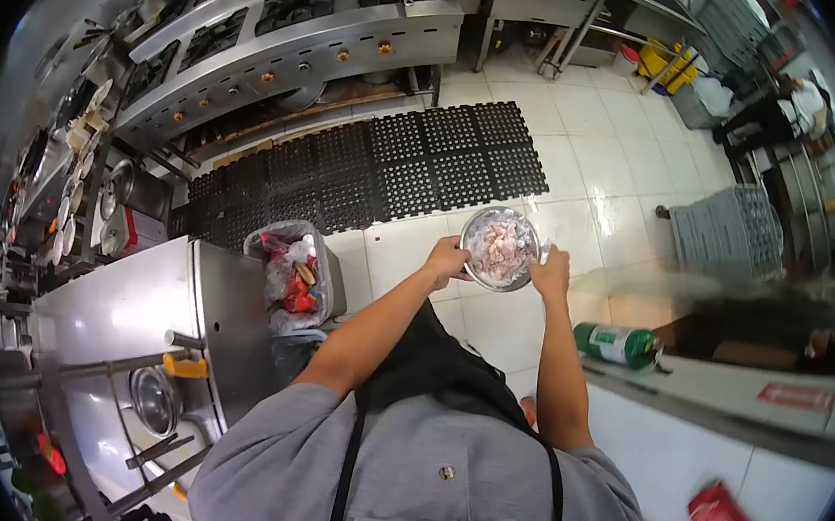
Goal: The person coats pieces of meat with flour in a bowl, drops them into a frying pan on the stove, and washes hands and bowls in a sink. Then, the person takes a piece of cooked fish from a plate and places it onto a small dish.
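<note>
Steel, round and shiny: one steel bowl (501,287), the item under observation.

Head view. Step in hand, as judged: the bowl is being held up or carried, gripped at both sides. It is in front of the black apron (428,357), above the pale floor tiles (388,258), and near the perforated black mat (447,158). No support other than the hands is visible under it.

Left hand (449,262): at the bowl's left side, thumb by the rim, fingers bent together around the outside; a pinch on the edge. Right hand (550,272): at the opposite side, thumb toward the rim, fingers curled beside the wall. Fingertips under the bowl hidden; cannot tell how far they reach.

Contents: pinkish-white lumps (502,244), uneven, heaped toward the middle, with a whitish coating or residue on the inner wall. Identity not resolved; wet or dry, cannot tell. Bowl opening faces the camera; no spill seen over the rim.

Handling note (judgement): any move from here calls for an even grip on both sides and a level rim, since the contents look loose and no lid is fitted.

Surroundings: lined bin (337,278) beside the left forearm; green cylinder (615,345) to the right, well apart from the bowl.
</note>
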`<action>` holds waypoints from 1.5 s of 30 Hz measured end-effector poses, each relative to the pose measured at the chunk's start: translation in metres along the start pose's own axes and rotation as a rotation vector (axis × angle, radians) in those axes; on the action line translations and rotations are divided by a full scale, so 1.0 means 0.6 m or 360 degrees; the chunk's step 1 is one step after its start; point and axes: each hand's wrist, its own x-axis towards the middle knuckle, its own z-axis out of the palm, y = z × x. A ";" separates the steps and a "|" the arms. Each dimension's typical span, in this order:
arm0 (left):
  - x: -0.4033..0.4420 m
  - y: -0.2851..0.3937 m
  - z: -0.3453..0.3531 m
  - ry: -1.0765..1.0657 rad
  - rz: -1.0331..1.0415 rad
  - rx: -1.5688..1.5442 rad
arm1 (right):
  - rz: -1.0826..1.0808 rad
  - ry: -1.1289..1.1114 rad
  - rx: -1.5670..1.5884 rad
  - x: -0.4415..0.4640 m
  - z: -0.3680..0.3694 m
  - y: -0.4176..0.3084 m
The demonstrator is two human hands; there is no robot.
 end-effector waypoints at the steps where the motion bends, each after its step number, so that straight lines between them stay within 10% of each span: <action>1: 0.038 0.022 -0.005 0.0016 -0.0007 -0.0036 | -0.0027 -0.0024 -0.0018 0.038 0.009 -0.002; 9: 0.432 0.209 -0.134 -0.0377 -0.0123 -0.0312 | 0.0537 -0.0409 0.1517 0.394 0.145 -0.016; 15: 0.794 0.372 -0.545 0.0899 0.0314 -0.0733 | 0.0665 -0.0332 0.1211 0.611 0.206 -0.031; 20: 0.970 0.468 -0.799 0.1301 0.0587 -0.1579 | 0.0764 -0.0135 0.1098 0.726 0.203 -0.110; 45: 0.996 0.498 -0.827 0.1439 0.0269 -0.2419 | 0.0609 -0.0700 0.1041 0.863 0.196 -0.226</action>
